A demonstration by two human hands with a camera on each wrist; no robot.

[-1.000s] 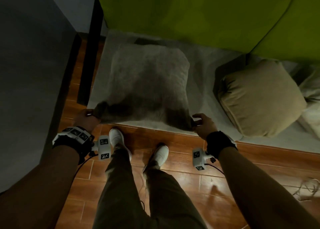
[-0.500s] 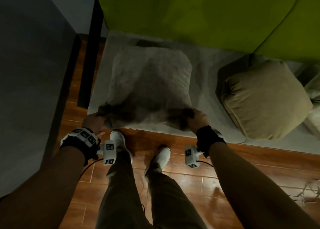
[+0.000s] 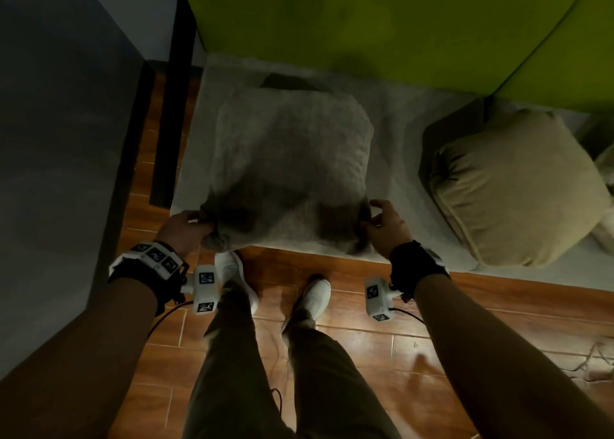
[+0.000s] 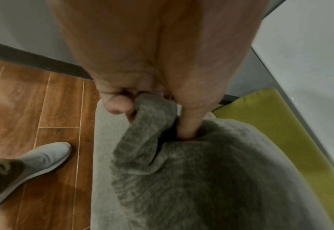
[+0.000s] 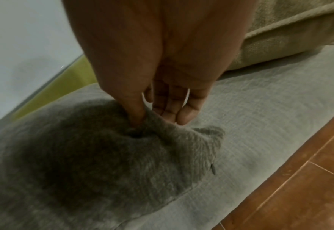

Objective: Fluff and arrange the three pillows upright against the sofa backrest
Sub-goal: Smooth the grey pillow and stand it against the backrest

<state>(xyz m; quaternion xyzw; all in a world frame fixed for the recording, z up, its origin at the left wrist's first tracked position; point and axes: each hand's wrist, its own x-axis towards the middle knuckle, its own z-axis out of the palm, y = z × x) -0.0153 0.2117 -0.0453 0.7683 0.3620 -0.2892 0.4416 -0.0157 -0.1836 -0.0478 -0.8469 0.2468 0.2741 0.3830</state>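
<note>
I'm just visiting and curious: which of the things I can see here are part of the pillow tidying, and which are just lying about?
Part of the job:
- grey pillow, flat on the seat, near corners held by the left hand and right hand
- tan pillow, lying to the right
- green backrest
- grey seat cushion

Just lying about:
- cable on the floor
- dark post beside the sofa

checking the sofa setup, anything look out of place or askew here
Yes: the grey pillow lies flat on the seat, its near corners bunched in both hands. The tan pillow also lies askew, not upright against the green backrest.
</note>
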